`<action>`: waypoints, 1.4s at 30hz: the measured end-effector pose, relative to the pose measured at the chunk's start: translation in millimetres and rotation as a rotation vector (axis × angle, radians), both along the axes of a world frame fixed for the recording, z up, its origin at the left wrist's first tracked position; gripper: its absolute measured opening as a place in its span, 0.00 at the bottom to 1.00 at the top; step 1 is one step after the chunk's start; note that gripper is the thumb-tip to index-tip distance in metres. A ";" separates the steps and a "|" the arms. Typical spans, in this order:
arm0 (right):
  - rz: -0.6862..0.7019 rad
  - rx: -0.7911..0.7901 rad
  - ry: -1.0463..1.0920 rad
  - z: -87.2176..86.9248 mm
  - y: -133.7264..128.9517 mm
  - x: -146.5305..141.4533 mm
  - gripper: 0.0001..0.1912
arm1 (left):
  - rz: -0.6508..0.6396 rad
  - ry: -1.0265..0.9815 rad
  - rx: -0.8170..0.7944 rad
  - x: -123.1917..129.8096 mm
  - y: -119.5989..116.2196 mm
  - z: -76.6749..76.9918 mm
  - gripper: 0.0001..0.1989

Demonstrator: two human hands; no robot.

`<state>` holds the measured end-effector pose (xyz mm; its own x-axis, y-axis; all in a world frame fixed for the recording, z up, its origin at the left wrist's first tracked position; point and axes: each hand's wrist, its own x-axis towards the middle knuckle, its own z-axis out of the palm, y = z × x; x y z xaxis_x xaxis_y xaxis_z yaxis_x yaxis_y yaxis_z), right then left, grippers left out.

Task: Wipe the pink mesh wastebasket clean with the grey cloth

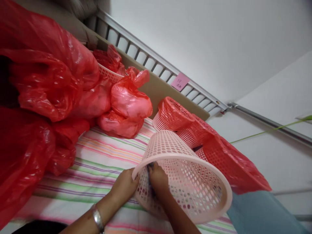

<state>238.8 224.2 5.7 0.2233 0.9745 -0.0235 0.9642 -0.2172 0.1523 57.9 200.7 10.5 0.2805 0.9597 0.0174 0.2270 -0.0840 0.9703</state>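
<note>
A pink perforated plastic basket [168,143] lies tipped on its side on the striped sheet, its mouth facing me. My left hand [125,185], with a silver bangle at the wrist, is closed on the left part of its rim. Inside the basket, my right hand [158,180] presses a dark cloth [149,175] against the inner wall. Its fingers are wrapped round the cloth, and part of the cloth is hidden behind the hand.
Red plastic bags [129,104], stuffed full, pile up on the left. Behind stand more pink baskets [161,123] with red liners [231,159]. A white slatted rail [151,63] bearing a pink note [180,81] runs along the wall. Blue-grey fabric [263,211] is at the lower right.
</note>
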 end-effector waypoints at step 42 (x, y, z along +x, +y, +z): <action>-0.023 0.022 -0.020 -9.7 99.9 -2.0 0.23 | 0.044 0.066 0.076 -39.6 31.9 10.6 0.11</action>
